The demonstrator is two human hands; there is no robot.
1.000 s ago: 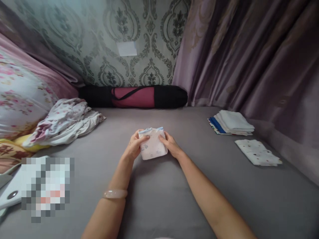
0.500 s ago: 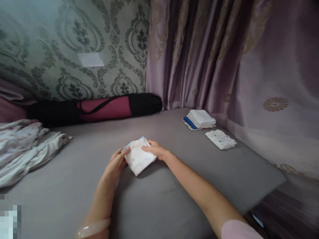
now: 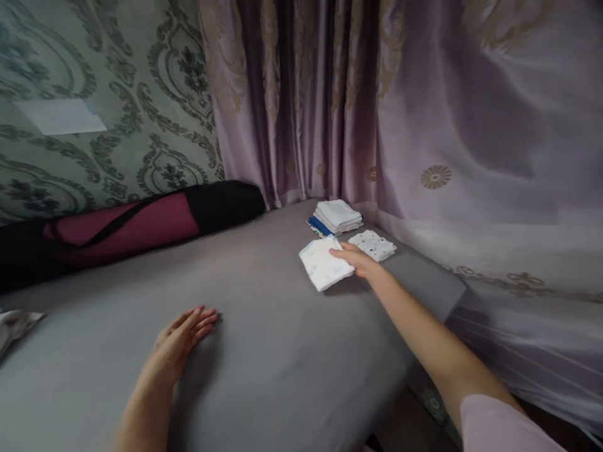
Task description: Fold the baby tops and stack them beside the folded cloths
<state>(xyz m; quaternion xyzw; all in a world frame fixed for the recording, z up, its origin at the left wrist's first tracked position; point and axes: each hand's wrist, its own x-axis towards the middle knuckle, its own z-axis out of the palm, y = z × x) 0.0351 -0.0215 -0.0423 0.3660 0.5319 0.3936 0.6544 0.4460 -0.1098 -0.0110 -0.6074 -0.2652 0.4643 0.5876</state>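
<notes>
A folded white cloth (image 3: 325, 265) with a pale blue edge is gripped at its right side by my right hand (image 3: 360, 258), thumb on top. It is held above the grey sheet, just in front of a stack of folded cloths (image 3: 338, 215), white on top with a blue one lower down. Partly behind my right hand lies a folded white cloth with small dark spots (image 3: 374, 243). Over the sheet at the lower left, my left hand (image 3: 181, 339) holds nothing; its fingers are stretched out.
A grey sheet (image 3: 254, 351) covers the bed. Along the patterned wall lies a long black and dark red bag (image 3: 127, 226). Purple curtains (image 3: 301, 94) hang behind the stacked cloths. A bit of crumpled fabric (image 3: 16, 326) shows at the left edge. The bed's edge runs along the right.
My left hand has let go of the folded white cloth. My right hand has carried it right, toward the stack. The view has turned right.
</notes>
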